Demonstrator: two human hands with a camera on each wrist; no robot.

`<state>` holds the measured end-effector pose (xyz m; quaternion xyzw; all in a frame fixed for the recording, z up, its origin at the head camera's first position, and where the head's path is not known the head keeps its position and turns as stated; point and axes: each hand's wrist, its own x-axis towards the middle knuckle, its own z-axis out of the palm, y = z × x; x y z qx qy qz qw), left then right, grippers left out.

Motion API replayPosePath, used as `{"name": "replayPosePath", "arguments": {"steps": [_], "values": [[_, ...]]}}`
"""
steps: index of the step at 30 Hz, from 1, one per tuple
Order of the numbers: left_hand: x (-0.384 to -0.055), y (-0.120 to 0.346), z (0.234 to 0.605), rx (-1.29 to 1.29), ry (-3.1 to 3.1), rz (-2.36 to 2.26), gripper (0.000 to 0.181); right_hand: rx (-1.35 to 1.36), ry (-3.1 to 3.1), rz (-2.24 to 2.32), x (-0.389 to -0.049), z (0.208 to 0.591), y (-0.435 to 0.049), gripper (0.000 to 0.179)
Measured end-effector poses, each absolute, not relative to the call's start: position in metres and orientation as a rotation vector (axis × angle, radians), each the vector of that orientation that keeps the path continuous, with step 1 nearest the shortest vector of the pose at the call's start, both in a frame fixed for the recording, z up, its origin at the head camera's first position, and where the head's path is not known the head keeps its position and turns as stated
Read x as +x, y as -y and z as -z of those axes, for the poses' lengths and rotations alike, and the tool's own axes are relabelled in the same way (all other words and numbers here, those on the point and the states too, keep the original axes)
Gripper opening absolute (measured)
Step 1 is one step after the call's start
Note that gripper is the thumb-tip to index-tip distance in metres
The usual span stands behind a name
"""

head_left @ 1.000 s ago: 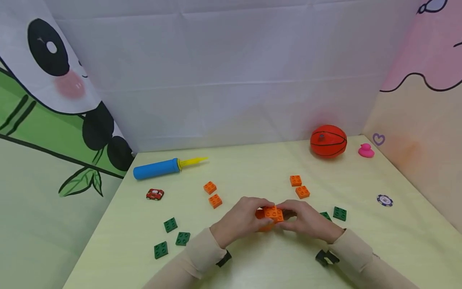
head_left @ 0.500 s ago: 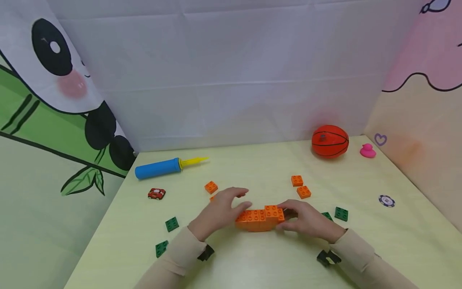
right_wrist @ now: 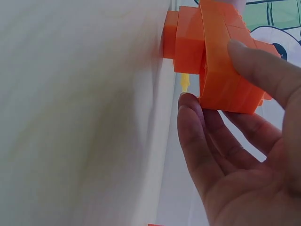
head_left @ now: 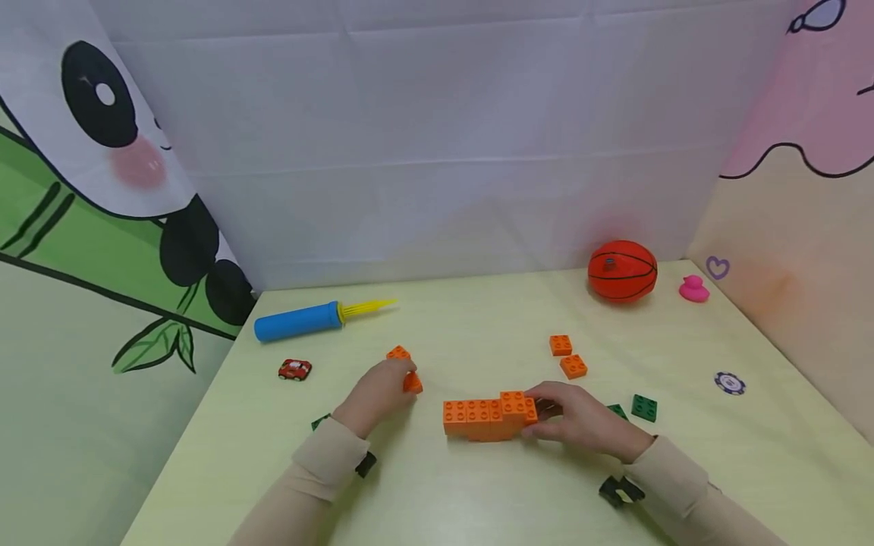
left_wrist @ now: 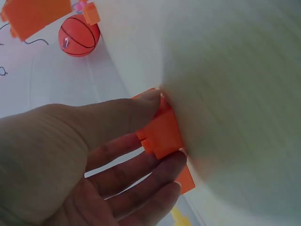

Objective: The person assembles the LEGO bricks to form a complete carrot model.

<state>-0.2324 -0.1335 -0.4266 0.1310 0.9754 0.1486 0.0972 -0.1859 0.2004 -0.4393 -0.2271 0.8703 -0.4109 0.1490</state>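
In the head view, my left hand (head_left: 377,393) is at the two orange bricks on the left. Its thumb and fingers pinch the nearer orange toy brick (head_left: 413,383), whose studs face sideways in the left wrist view. Just behind it lies another orange brick (head_left: 398,353), partly covered by the fingers. Near the middle of the table, my right hand (head_left: 580,417) holds the right end of a built row of orange bricks (head_left: 474,418), thumb on one side and fingertips on the other. The row has a raised block at its right end and a narrower lower layer, seen in the right wrist view.
Two loose orange bricks (head_left: 573,366) lie behind the right hand, with green bricks (head_left: 644,408) beside it. A green brick (head_left: 319,421) peeks out by the left wrist. Farther off are a blue pump (head_left: 298,322), red toy car (head_left: 295,369), basketball (head_left: 622,271), pink duck (head_left: 693,289) and poker chip (head_left: 730,383).
My left hand has let go of the orange row, moved left and taken hold of a loose orange brick. The right hand has stayed at the row's right end.
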Motion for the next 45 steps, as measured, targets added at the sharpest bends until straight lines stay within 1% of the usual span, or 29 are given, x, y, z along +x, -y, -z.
{"name": "replayPosePath", "arguments": {"steps": [4, 8, 12, 15, 18, 21, 27, 31, 37, 45], "values": [[-0.230, 0.130, 0.428, 0.394, -2.874, -0.486, 0.041, -0.653, -2.502, 1.175, -0.186, 0.439, -0.199, 0.056], [-0.224, 0.129, 0.424, 0.450, -2.848, -0.658, 0.045, -0.657, -2.510, 1.165, -0.186, 0.438, -0.199, 0.056], [-0.213, 0.121, 0.415, 0.612, -2.802, -0.933, 0.046, -0.659, -2.515, 1.161, -0.186, 0.439, -0.199, 0.057], [-0.203, 0.110, 0.408, 0.804, -2.732, -1.076, 0.045, -0.666, -2.517, 1.157, -0.186, 0.440, -0.199, 0.057], [-0.195, 0.097, 0.406, 0.972, -2.666, -1.089, 0.043, -0.678, -2.516, 1.160, -0.186, 0.440, -0.199, 0.055], [-0.190, 0.086, 0.408, 1.062, -2.645, -1.036, 0.042, -0.688, -2.506, 1.171, -0.186, 0.440, -0.199, 0.053], [-0.185, 0.074, 0.411, 1.048, -2.627, -0.989, 0.041, -0.709, -2.494, 1.182, -0.186, 0.440, -0.199, 0.049], [-0.185, 0.073, 0.410, 1.001, -2.605, -0.986, 0.043, -0.700, -2.492, 1.183, -0.185, 0.440, -0.200, 0.049], [-0.187, 0.073, 0.407, 1.001, -2.605, -0.992, 0.042, -0.726, -2.510, 1.173, -0.185, 0.441, -0.200, 0.050], [-0.192, 0.073, 0.404, 1.146, -2.633, -0.934, 0.040, -0.760, -2.494, 1.186, -0.185, 0.441, -0.199, 0.049]]}}
